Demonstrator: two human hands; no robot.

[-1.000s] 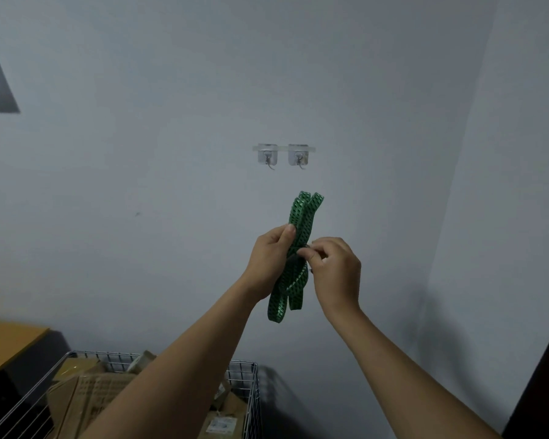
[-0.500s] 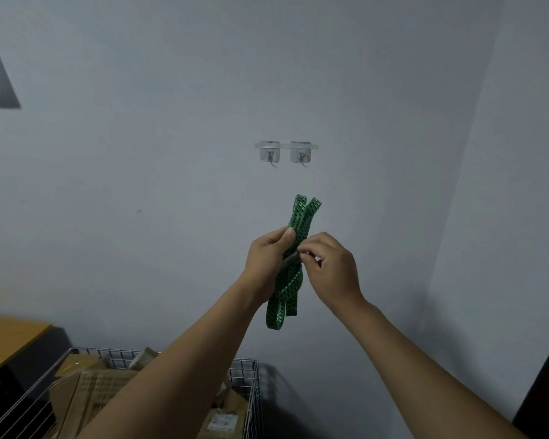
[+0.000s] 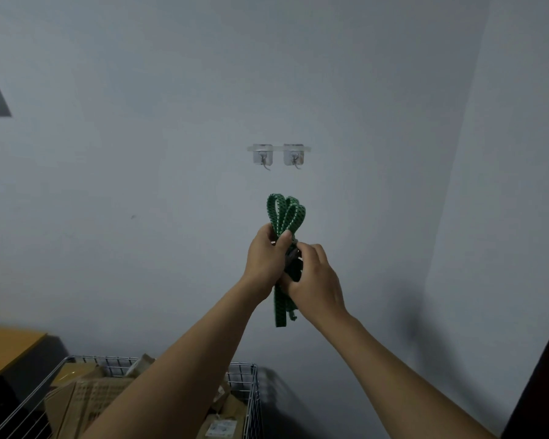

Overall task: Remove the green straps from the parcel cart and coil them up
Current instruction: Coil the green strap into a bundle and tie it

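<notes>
A folded bundle of green straps [image 3: 285, 213] with pale speckles is held upright in front of the wall. Its looped tops stick out above my left hand [image 3: 264, 258], which grips the bundle around the middle. My right hand [image 3: 314, 275] curls round the same bundle from the right, just below the left thumb. The loose ends [image 3: 279, 308] hang below both hands. The wire parcel cart [image 3: 251, 394] stands at the bottom left, filled with cardboard parcels [image 3: 89, 397].
Two clear adhesive wall hooks [image 3: 279, 155] sit on the grey wall right above the straps. A wooden tabletop [image 3: 4, 346] shows at the far left. A dark edge [image 3: 545, 375] runs up the bottom right corner.
The strap loops have opened wider at the top. My right hand has shifted from pinching the strap at the middle to wrapping round the bundle lower down.
</notes>
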